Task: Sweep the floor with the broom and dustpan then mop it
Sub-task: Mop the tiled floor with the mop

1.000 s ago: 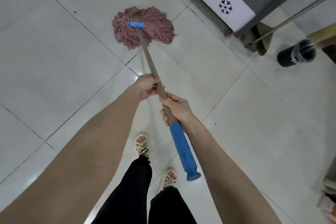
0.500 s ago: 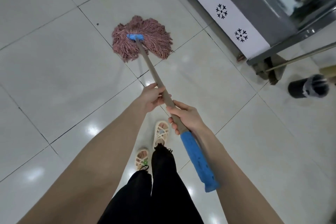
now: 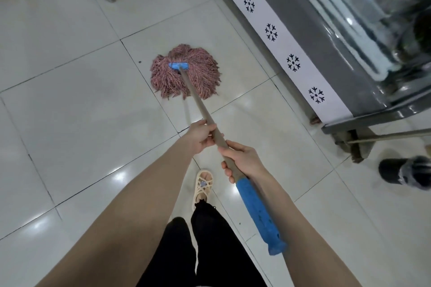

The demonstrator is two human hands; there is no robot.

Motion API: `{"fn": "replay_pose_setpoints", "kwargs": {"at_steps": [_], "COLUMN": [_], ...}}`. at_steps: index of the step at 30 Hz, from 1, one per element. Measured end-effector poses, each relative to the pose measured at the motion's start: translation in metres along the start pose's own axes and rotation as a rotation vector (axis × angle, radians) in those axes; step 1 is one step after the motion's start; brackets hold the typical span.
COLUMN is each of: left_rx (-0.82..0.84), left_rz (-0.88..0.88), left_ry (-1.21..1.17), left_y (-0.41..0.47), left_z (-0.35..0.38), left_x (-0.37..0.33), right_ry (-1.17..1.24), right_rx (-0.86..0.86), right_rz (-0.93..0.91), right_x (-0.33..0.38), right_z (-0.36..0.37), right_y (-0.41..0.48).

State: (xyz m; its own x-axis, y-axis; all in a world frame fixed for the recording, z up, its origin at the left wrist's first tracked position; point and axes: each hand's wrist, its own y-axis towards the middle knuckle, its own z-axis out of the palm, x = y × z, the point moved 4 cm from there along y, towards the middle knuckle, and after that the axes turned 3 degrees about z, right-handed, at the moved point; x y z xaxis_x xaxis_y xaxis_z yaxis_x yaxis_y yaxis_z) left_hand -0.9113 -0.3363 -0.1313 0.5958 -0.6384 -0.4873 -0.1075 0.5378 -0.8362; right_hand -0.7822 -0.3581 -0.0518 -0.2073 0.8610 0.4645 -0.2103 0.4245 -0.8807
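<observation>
Mopping phase in hand, I judge. I note left hand (image 3: 201, 135) and right hand (image 3: 243, 158) each clenched round mop handle (image 3: 200, 104), left further down shaft. String mop head (image 3: 185, 73) flat on tiled floor (image 3: 81, 112), near freezer cabinet (image 3: 303, 18). Next: pull stroke toward feet, steady downward pressure.

mop (image 3: 185, 72) on floor (image 3: 70, 100), cabinet (image 3: 303, 30) right

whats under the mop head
The pink mop head lies spread flat on the white tiled floor. A dark grout line runs in under it. The tile beneath the strands is covered, so dirt or wetness there cannot be seen.
</observation>
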Motion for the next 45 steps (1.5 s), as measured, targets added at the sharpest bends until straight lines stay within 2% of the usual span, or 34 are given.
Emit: {"fn": "replay_pose_setpoints", "kwargs": {"at_steps": [6, 18, 26, 35, 41, 45], "left_rx": [-0.045, -0.109, -0.102, -0.142, -0.159, -0.169], "left_rz": [0.026, 0.055, 0.059, 0.066, 0.108, 0.119], "left_ry": [0.006, 0.012, 0.017, 0.033, 0.054, 0.093], "left_y": [0.032, 0.105, 0.187, 0.289, 0.333, 0.352], "left_z": [0.025, 0.021, 0.005, -0.033, -0.044, -0.05], "left_x": [-0.048, -0.173, -0.297, -0.481, -0.557, -0.581], "right_ry": [-0.033, -0.103, -0.13, -0.135, -0.123, -0.119], "right_rx": [0.012, 0.1, 0.069, 0.069, 0.081, 0.077], "right_rz": [0.004, -0.038, -0.034, -0.004, -0.019, -0.033], "right_x": [0.061, 0.186, 0.297, 0.45, 0.513, 0.53], "right_z": [-0.003, 0.045, 0.099, 0.199, 0.235, 0.25], "right_y": [0.03, 0.098, 0.181, 0.29, 0.341, 0.364]}}
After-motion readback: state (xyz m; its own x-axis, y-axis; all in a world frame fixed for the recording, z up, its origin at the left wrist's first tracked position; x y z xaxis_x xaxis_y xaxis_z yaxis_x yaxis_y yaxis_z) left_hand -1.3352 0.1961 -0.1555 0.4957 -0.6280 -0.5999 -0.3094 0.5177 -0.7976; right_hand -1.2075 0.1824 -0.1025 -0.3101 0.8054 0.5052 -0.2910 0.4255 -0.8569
